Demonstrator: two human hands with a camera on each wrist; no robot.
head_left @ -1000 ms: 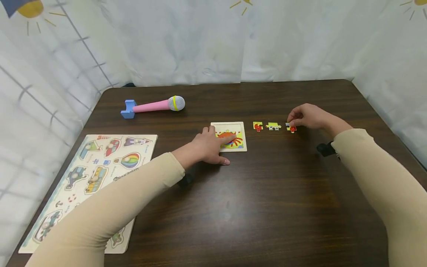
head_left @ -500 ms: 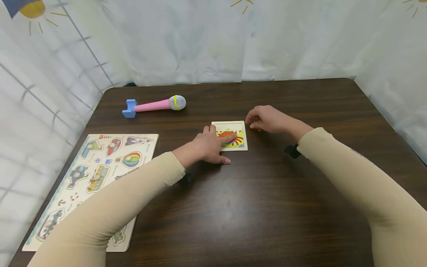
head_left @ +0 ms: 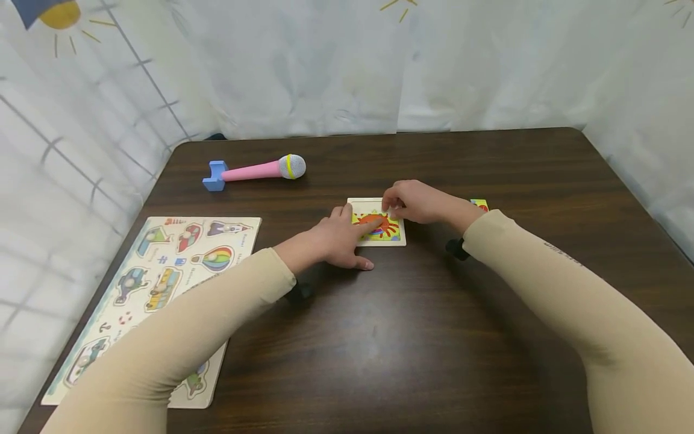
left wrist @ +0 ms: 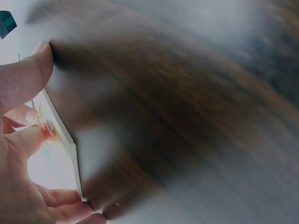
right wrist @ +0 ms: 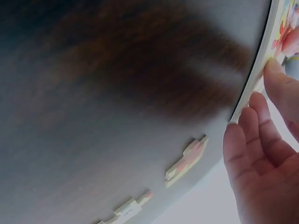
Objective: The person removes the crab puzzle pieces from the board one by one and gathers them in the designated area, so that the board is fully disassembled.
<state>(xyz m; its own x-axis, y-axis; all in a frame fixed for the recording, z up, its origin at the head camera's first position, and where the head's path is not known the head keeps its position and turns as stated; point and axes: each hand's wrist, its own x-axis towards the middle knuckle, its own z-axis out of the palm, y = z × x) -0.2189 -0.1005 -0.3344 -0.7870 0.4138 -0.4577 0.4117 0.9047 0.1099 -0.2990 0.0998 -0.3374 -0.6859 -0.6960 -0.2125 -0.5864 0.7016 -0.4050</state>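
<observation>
A small wooden jigsaw tray (head_left: 401,240) with a red crab picture, its upper part bare, lies at mid-table. My left hand (head_left: 340,237) rests on its left side, index finger stretched over the crab, thumb on the table. In the left wrist view, several fingertips lie along the tray's pale edge (left wrist: 72,156). My right hand (head_left: 416,201) is over the tray's upper right, thumb and index finger pinching a jigsaw piece, mostly hidden by the fingers. In the right wrist view, a red-yellow jigsaw piece (right wrist: 188,161) and a pale jigsaw piece (right wrist: 127,212) lie apart on the table.
A pink toy microphone (head_left: 252,172) with a blue stand (head_left: 215,176) lies at the back left. A large peg puzzle board (head_left: 217,337) with vehicle pictures covers the left side, partly under my left sleeve. White curtains (head_left: 347,72) hang behind the dark table (head_left: 374,361).
My right hand has moved left from the loose pieces on the right to the tray, taking a jigsaw piece along. My left hand stays on the tray.
</observation>
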